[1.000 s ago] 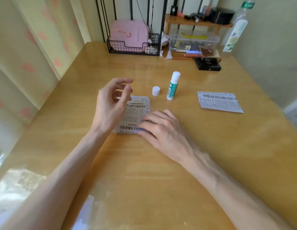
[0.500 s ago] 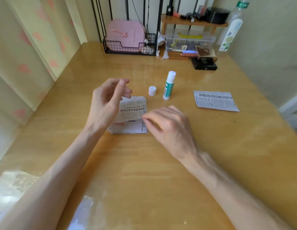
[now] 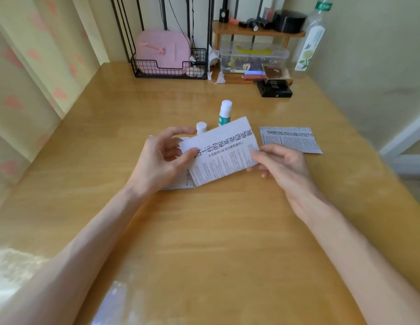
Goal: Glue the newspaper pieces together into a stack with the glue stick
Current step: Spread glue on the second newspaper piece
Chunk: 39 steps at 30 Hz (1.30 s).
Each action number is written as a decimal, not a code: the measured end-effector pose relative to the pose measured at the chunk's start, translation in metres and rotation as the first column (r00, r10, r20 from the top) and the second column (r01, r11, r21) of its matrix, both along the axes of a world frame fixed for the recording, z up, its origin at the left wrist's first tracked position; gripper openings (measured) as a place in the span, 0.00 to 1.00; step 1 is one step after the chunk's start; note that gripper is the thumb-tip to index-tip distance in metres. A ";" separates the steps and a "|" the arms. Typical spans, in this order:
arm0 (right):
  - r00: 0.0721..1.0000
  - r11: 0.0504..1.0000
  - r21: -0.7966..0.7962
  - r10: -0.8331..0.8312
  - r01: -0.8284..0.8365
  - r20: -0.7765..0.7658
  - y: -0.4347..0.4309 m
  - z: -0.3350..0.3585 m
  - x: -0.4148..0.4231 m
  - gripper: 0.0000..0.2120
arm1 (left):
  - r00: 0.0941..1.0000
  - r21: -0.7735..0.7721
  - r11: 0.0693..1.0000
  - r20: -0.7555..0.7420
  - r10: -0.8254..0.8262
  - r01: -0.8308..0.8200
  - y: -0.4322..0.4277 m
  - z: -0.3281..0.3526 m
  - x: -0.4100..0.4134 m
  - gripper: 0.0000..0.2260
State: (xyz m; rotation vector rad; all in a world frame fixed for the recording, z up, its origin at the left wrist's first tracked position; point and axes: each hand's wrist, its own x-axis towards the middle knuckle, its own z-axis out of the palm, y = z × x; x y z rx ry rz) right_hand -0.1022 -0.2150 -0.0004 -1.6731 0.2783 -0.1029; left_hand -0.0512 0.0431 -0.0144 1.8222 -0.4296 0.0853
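A newspaper piece is lifted and tilted above the table, printed side up. My left hand pinches its left edge and my right hand holds its right edge. Beneath it, partly hidden, lies a small stack of newspaper on the table. Just behind the lifted piece stands the uncapped glue stick, white with a green label, and its white cap sits to its left. Another single newspaper piece lies flat to the right.
The wooden table meets a curtain on the left and a wall on the right. At the back stand a wire basket with a pink item, a clear plastic box, a black box and a bottle.
Both hands rested at the stack before. Now they have lifted one newspaper piece off it and hold it tilted above the table, turned toward the right.
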 end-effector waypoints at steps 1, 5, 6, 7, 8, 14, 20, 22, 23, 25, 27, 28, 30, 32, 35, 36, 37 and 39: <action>1.000 1.000 -0.027 0.001 -0.001 -0.006 -0.003 0.000 0.000 0.04 | 1.000 0.016 1.000 -0.009 -0.018 0.018 -0.003 -0.001 0.000 0.12; 0.999 0.995 -0.096 0.032 -0.034 -0.017 -0.013 0.001 0.000 0.10 | 0.996 0.098 0.991 -0.016 -0.091 0.092 -0.010 -0.005 -0.003 0.12; 0.999 0.993 -0.103 0.052 -0.053 -0.015 -0.015 0.000 0.001 0.10 | 0.996 0.115 0.989 -0.008 -0.092 0.092 -0.011 -0.006 -0.003 0.13; 0.998 0.991 -0.119 0.065 -0.066 -0.013 -0.017 -0.001 0.001 0.10 | 0.997 0.130 0.988 -0.001 -0.081 0.081 -0.013 -0.006 -0.004 0.13; 0.998 0.987 -0.143 0.067 -0.067 -0.009 -0.020 -0.002 0.001 0.10 | 0.998 0.151 0.987 0.012 -0.063 0.061 -0.014 -0.007 -0.005 0.14; 1.000 0.924 -0.381 0.031 -0.028 0.000 -0.035 -0.012 0.004 0.15 | 0.973 0.453 0.891 0.220 -0.067 -0.041 -0.013 -0.016 -0.005 0.18; 0.997 0.657 -0.754 -0.071 0.021 -0.034 -0.033 -0.013 0.002 0.20 | 0.935 0.642 0.765 0.302 -0.185 -0.056 -0.019 -0.027 -0.015 0.26; 0.995 0.571 -0.819 -0.101 0.056 -0.003 -0.031 -0.007 0.002 0.21 | 0.929 0.647 0.760 0.313 -0.197 -0.057 -0.021 -0.027 -0.017 0.27; 0.995 0.553 -0.830 -0.092 0.074 0.027 -0.030 -0.005 0.002 0.22 | 0.927 0.650 0.758 0.317 -0.202 -0.057 -0.021 -0.026 -0.017 0.27; 0.996 0.588 -0.804 -0.043 0.084 0.073 -0.025 -0.005 0.009 0.22 | 0.924 0.654 0.755 0.315 -0.216 -0.046 -0.021 -0.025 -0.017 0.27; 0.996 0.664 -0.745 0.011 0.061 0.091 -0.017 -0.007 0.021 0.22 | 0.920 0.654 0.756 0.312 -0.235 -0.029 -0.021 -0.025 -0.017 0.27; 0.994 0.698 -0.714 0.038 0.048 0.104 -0.012 -0.008 0.028 0.21 | 0.918 0.654 0.756 0.314 -0.241 -0.025 -0.021 -0.025 -0.018 0.26; 0.988 0.747 -0.664 0.085 0.021 0.126 -0.001 -0.011 0.044 0.22 | 0.915 0.653 0.757 0.322 -0.245 -0.028 -0.021 -0.026 -0.018 0.26; 0.984 0.779 -0.627 0.109 0.003 0.140 0.009 -0.014 0.062 0.24 | 0.913 0.653 0.756 0.327 -0.243 -0.032 -0.022 -0.026 -0.017 0.25; 0.986 0.820 -0.572 0.093 0.003 0.139 0.024 -0.017 0.086 0.27 | 0.916 0.649 0.760 0.322 -0.238 -0.031 -0.022 -0.025 -0.017 0.23; 0.987 0.831 -0.556 0.087 0.003 0.136 0.027 -0.017 0.092 0.26 | 0.917 0.646 0.763 0.321 -0.236 -0.030 -0.022 -0.025 -0.017 0.23; 0.987 0.837 -0.547 0.086 0.003 0.136 0.030 -0.018 0.097 0.23 | 0.917 0.643 0.765 0.323 -0.235 -0.030 -0.022 -0.025 -0.017 0.23; 0.986 0.835 -0.550 0.080 0.014 0.146 0.034 -0.020 0.104 0.17 | 0.914 0.644 0.765 0.325 -0.243 -0.025 -0.021 -0.024 -0.017 0.23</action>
